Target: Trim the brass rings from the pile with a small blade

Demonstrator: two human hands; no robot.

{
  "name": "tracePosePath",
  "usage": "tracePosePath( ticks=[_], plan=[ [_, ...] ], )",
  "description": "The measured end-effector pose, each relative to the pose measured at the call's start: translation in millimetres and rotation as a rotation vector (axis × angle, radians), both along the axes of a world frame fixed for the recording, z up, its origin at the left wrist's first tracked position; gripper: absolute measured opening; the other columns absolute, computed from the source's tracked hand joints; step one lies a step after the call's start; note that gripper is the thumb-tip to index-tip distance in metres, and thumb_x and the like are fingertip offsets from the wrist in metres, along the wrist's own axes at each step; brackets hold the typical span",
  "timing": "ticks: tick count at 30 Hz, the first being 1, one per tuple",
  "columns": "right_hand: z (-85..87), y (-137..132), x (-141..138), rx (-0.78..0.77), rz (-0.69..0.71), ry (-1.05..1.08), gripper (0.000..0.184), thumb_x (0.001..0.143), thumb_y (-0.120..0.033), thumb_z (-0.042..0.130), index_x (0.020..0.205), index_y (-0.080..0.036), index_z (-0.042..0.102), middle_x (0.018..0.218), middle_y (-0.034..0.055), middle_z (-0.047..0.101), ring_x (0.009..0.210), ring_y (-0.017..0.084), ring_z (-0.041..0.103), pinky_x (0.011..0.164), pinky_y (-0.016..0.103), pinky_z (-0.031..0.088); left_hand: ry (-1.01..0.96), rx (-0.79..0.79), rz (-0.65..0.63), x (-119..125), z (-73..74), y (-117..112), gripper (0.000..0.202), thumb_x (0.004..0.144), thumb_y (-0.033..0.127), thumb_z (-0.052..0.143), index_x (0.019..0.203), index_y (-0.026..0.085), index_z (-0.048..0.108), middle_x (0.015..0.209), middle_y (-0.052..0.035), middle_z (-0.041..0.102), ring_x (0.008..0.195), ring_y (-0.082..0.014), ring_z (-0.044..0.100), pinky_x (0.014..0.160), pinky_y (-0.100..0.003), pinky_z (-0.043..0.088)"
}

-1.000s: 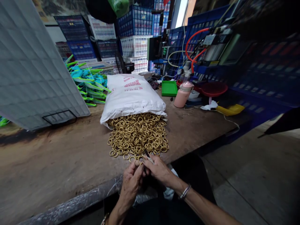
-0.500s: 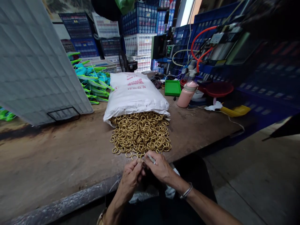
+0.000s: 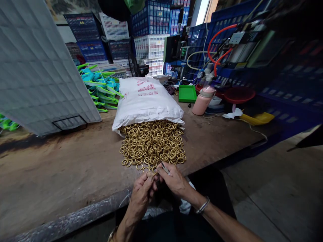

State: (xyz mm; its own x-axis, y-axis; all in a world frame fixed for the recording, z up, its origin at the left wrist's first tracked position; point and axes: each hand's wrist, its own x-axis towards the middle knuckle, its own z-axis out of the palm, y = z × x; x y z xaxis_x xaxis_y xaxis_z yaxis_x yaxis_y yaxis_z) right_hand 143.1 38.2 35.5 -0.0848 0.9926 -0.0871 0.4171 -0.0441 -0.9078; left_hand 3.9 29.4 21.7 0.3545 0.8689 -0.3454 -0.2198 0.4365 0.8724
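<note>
Between the fingertips of my left hand (image 3: 142,192) is a gold-coloured ring (image 3: 154,174), pinched at the table's front edge. My right hand (image 3: 176,180) is closed around a small knife-like metal tool (image 3: 166,169), silvery with a dark tip; its exact kind is unclear. The fingers of both hands meet at the ring and partly hide it. Just beyond them lies a heap of similar gold rings (image 3: 153,144), spilling from the mouth of a white sack (image 3: 148,104) with red print. A few single rings lie flat at the heap's near side.
On the left stands a grey-white padded panel (image 3: 47,74), with green and blue plastic pieces (image 3: 103,84) stacked behind it. A pink bottle (image 3: 202,102), a green tray (image 3: 187,93) and a yellow scoop-like piece (image 3: 258,118) are to the right. Stacked crates (image 3: 151,45) fill the back.
The right hand has turned slightly, so the tool's dark tip now shows. More of the ring is visible between the fingers. The whole view has shifted a little.
</note>
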Motion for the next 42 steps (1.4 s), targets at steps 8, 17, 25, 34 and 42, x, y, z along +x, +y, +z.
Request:
tracePosePath(
  ticks=[8, 17, 25, 34, 42],
  plan=[
    [-11.4, -10.0, 2.9, 0.152, 0.133, -0.381, 0.015, 0.07, -0.008, 0.039, 0.075, -0.019, 0.048, 0.067, -0.001, 0.054, 0.061, 0.011, 0.045, 0.056, 0.021, 0.027, 0.043, 0.035, 0.075, 2.9, -1.1, 3.2, 0.036, 0.071, 0.051, 0.055, 0.069, 0.016, 0.049, 0.051, 0.0057, 0.044, 0.038, -0.0031, 0.026, 0.037, -0.017, 0.017],
    [-14.1, -14.8, 2.3, 0.194, 0.132, -0.584, 0.027, 0.064, -0.006, 0.038, 0.085, -0.019, 0.048, 0.073, 0.0012, 0.057, 0.066, 0.014, 0.049, 0.059, 0.024, 0.026, 0.115, 0.199, 0.08, 4.2, 1.9, 1.3, 0.032, 0.073, 0.048, 0.053, 0.069, 0.016, 0.05, 0.055, 0.005, 0.039, 0.046, -0.0064, 0.028, 0.044, -0.018, 0.024],
    [-10.2, -11.5, 6.4, 0.113, 0.118, -0.683, 0.029, 0.065, -0.005, 0.039, 0.089, -0.018, 0.047, 0.074, 0.0035, 0.059, 0.066, 0.015, 0.051, 0.058, 0.024, 0.026, 0.224, 0.238, 0.065, 1.6, 5.9, -8.7, 0.035, 0.075, 0.05, 0.05, 0.067, 0.016, 0.053, 0.054, 0.0028, 0.045, 0.046, -0.0073, 0.032, 0.044, -0.019, 0.025],
    [-25.1, 6.6, 26.0, 0.273, -0.055, -0.705, 0.023, 0.065, -0.006, 0.038, 0.082, -0.019, 0.048, 0.067, 0.0003, 0.056, 0.061, 0.013, 0.049, 0.056, 0.023, 0.024, 0.046, -0.043, -0.075, -3.5, 6.0, -13.4, 0.04, 0.07, 0.054, 0.054, 0.074, 0.015, 0.056, 0.05, 0.0037, 0.047, 0.036, -0.0043, 0.031, 0.035, -0.016, 0.021],
    [-14.8, 21.0, 0.0, 0.295, 0.014, -0.69, 0.035, 0.068, -0.011, 0.042, 0.101, -0.02, 0.047, 0.082, 0.0017, 0.06, 0.074, 0.015, 0.053, 0.064, 0.023, 0.028, -0.146, -0.121, -0.106, -25.8, 2.3, 2.3, 0.022, 0.072, 0.036, 0.057, 0.079, 0.016, 0.053, 0.069, -0.0025, 0.059, 0.04, -0.0061, 0.043, 0.033, -0.015, 0.028]
  ],
)
